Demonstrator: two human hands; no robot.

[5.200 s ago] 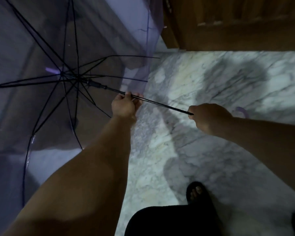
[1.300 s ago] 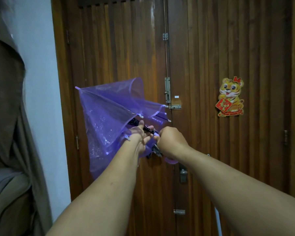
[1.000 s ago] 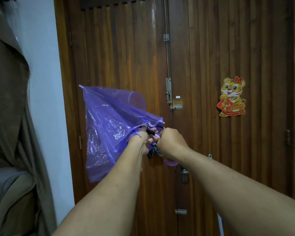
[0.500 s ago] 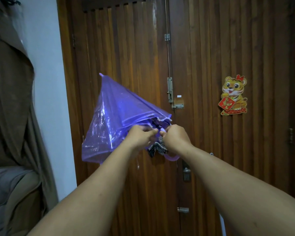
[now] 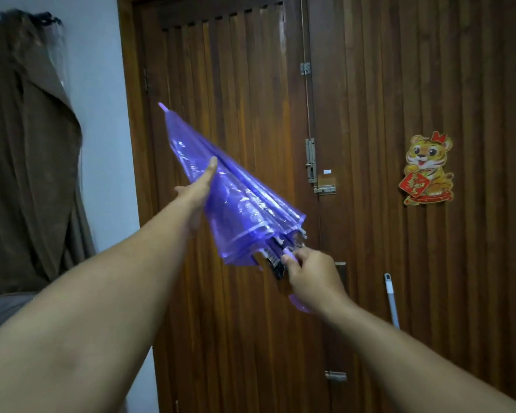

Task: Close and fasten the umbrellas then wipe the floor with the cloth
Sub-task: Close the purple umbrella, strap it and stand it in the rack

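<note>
Umbrella (image 5: 239, 201) first: the purple see-through one is folded down into a loose cone and held up in the air in front of the wooden door (image 5: 370, 144), its tip pointing up and to the left, its open rim toward the lower right. The left hand (image 5: 200, 189) lies along the outside of the plastic about halfway up, thumb stretched flat against it; the other fingers are hidden behind the canopy, so I cannot tell whether they wrap round it. The right hand (image 5: 313, 278) is curled round the handle end just below the rim, with the curved purple handle showing under the palm. As I judge it, closing is done for this umbrella but fastening is not: the folds hang loose and no strap is wrapped round them. Any other umbrella, the cloth and the floor are out of view, so the wiping looks not yet begun. A tiger sticker (image 5: 428, 168) on the door holds a red diamond with gold characters, too small to read. A small white label (image 5: 327, 172) sits beside the door latch (image 5: 311, 160), with no legible writing. A pale stick (image 5: 390, 299) leans against the door, and a brown curtain (image 5: 27, 174) hangs at the left.
</note>
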